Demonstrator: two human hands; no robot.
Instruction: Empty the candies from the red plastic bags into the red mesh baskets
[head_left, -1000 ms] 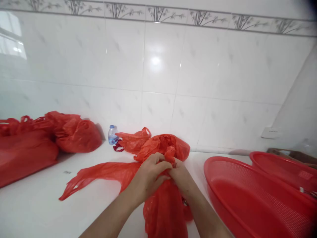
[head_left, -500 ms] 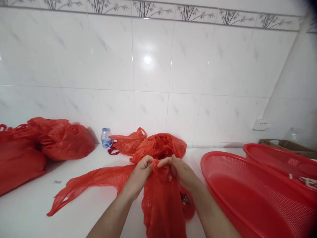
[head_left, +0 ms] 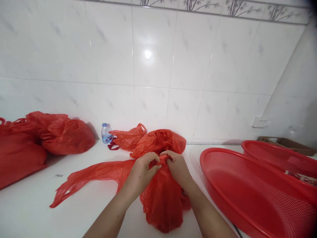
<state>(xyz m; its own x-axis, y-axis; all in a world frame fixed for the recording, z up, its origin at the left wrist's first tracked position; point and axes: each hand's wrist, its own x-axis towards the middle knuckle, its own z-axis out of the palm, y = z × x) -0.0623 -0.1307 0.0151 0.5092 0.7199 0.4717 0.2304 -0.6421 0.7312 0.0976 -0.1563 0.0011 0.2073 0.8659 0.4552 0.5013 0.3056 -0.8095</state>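
Note:
A red plastic bag (head_left: 163,201) sits on the white table in front of me, its gathered top pinched between both hands. My left hand (head_left: 146,168) is closed on the left side of the gathered neck, thumb against the fingers. On the other side, my right hand (head_left: 177,165) is closed on the same twisted plastic, fingertips close to the left ones. Whether a knot has formed cannot be made out. Behind the hands lies a crumpled red bag (head_left: 165,140). A flat, empty-looking red bag (head_left: 99,170) stretches out to the left, its handle end on the table.
Filled red bags (head_left: 66,135) stand at the left by the tiled wall. A small water bottle (head_left: 106,134) stands near the wall. At the right are a red plastic basket (head_left: 247,188), a second red basket (head_left: 267,148) and a brown box (head_left: 287,143).
My hands have drawn closer together at the bag's neck, the right fingers curling in more. The bag's bottom now shows fully on the table. The view has tilted slightly downward.

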